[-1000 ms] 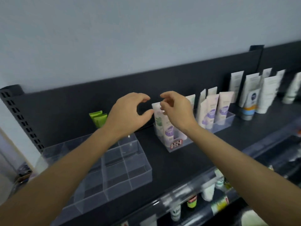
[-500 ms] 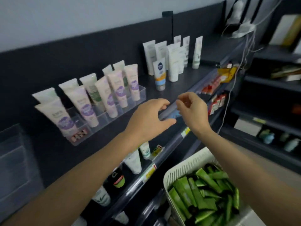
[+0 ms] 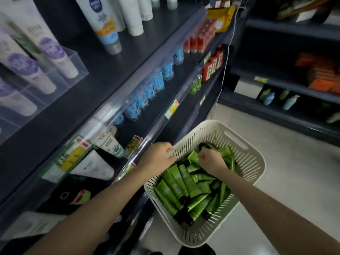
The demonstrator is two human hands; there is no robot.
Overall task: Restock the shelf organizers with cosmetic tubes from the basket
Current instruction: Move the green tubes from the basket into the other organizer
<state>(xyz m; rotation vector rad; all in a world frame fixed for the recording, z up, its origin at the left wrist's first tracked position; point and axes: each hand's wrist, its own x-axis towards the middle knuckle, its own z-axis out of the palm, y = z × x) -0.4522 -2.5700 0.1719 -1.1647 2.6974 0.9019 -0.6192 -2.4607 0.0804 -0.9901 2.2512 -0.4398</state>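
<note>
A white slotted basket (image 3: pixel 254 163) stands low at the shelf's foot, filled with several green cosmetic tubes (image 3: pixel 184 183) with black caps. My right hand (image 3: pixel 211 161) is down inside it, fingers pinched on the end of a green tube. My left hand (image 3: pixel 158 157) is at the basket's near-left rim with its fingers curled; whether it grips anything is unclear. A clear shelf organizer (image 3: pixel 74 58) on the top shelf at upper left holds white tubes with purple labels (image 3: pixel 53 52).
Dark shelving runs along the left, with a white and blue tube (image 3: pixel 104 24) on top, blue packets (image 3: pixel 147 92) and red boxes (image 3: pixel 200 39) below. A white cable (image 3: pixel 224 67) hangs beside it. More shelves (image 3: pixel 294 70) stand at the right across pale floor (image 3: pixel 285 172).
My view swung right and down from the top shelf to the basket. Both hands dropped from shelf height into the basket, and their fingers closed.
</note>
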